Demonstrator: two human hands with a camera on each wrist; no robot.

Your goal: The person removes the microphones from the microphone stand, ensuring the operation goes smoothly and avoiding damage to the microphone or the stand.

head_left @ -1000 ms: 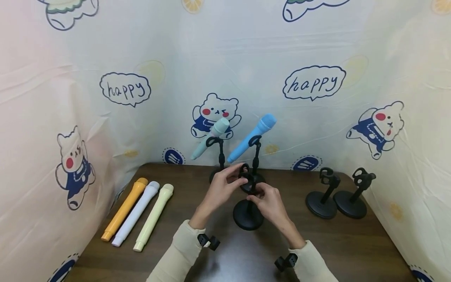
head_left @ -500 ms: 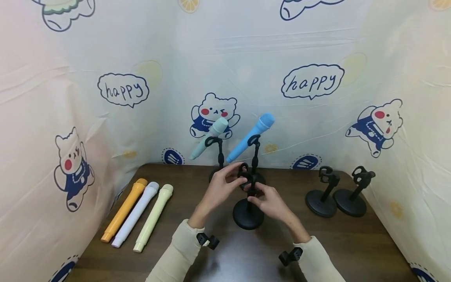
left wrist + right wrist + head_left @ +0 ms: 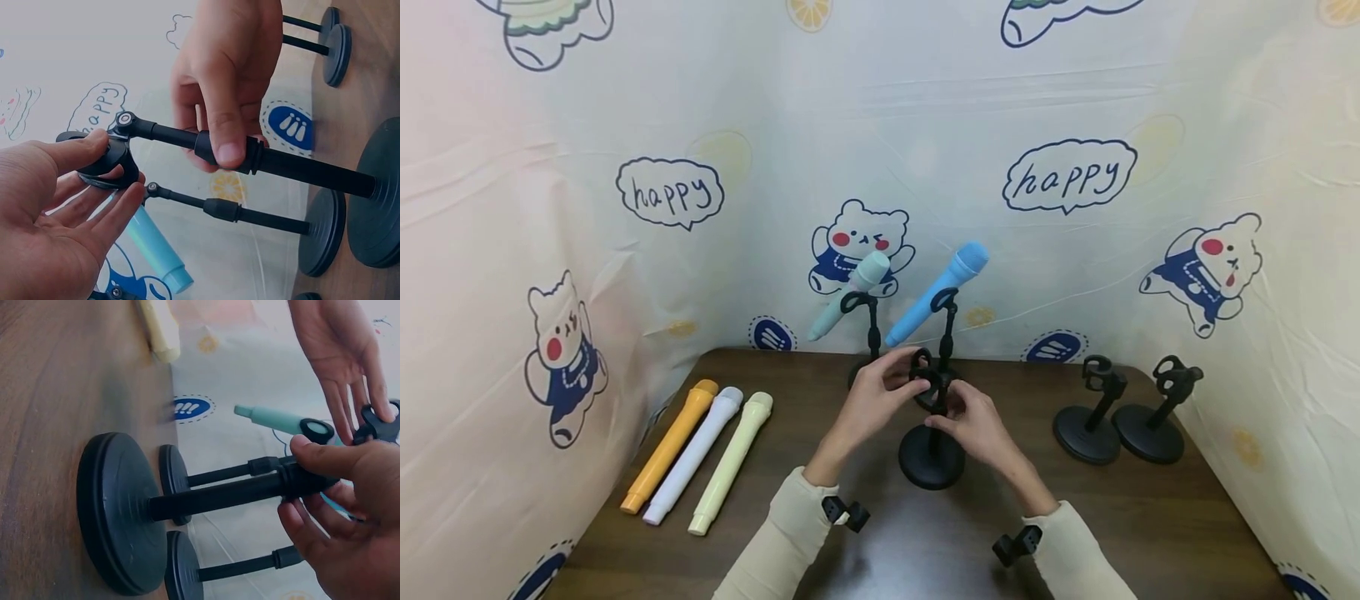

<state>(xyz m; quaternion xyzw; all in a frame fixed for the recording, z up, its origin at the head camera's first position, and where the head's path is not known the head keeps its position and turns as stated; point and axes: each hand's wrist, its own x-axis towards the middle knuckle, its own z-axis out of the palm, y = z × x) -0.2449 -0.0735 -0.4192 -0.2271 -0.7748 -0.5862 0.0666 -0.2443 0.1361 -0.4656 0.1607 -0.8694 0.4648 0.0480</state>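
Observation:
A black desktop microphone stand (image 3: 931,460) is upright on the table in front of me. My left hand (image 3: 874,402) pinches its ring-shaped clip (image 3: 103,164) between thumb and fingers at the top. Lower down, my right hand (image 3: 979,423) grips the collar (image 3: 255,155) on the pole, thumb on one side and fingers on the other. Just behind, two more stands carry microphones: a pale green microphone (image 3: 848,296) at left and a blue microphone (image 3: 937,295) at right, both tilted. The blue one's base is partly hidden by the front stand and my hands.
On the left lie an orange microphone (image 3: 668,446), a pale lilac microphone (image 3: 692,454) and a pale yellow microphone (image 3: 730,463), side by side. Two shorter black stands with clips, a left one (image 3: 1086,435) and a right one (image 3: 1148,433), stand at right. A printed curtain (image 3: 925,108) encloses the wooden table (image 3: 917,550).
My right wrist has swung a little to the right while its fingers stay at the collar. The left hand keeps its hold on the clip, and the stand stays in place.

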